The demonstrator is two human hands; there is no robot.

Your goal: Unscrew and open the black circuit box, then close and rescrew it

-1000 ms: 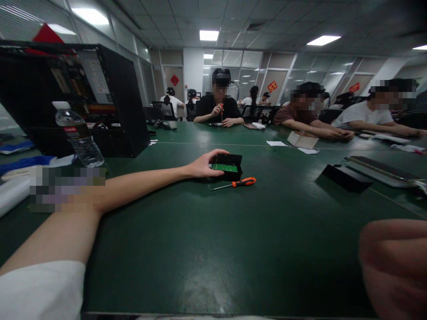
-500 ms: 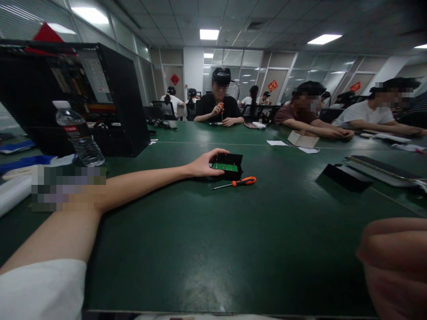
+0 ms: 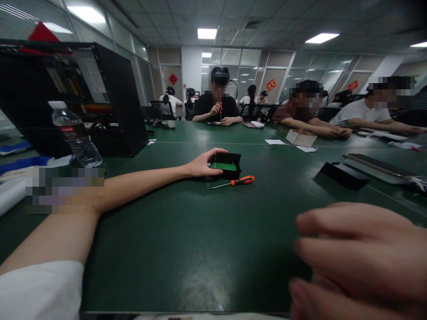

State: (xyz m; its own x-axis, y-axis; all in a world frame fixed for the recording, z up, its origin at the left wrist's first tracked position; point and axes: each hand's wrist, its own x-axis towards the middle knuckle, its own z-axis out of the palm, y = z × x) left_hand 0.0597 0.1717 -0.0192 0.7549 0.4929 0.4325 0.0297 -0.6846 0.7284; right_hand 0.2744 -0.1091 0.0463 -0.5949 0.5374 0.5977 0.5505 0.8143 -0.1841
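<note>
My left hand (image 3: pixel 202 164) reaches far out over the green table (image 3: pixel 187 240) and grips the left end of a small black box (image 3: pixel 227 166) with a green circuit board inside. An orange-handled screwdriver (image 3: pixel 237 181) lies on the table just in front of the box, untouched. My right hand (image 3: pixel 358 262) is close to the camera at the lower right, blurred, with its fingers stretched out toward the left and nothing in them.
A water bottle (image 3: pixel 74 134) and a large black case (image 3: pixel 100 98) stand at the left. Flat black parts (image 3: pixel 343 175) lie at the right. Several other people sit along the far side of the table with their own small items.
My right hand has come up and leftward into view, now large in the lower right. My left hand and the box have stayed put.
</note>
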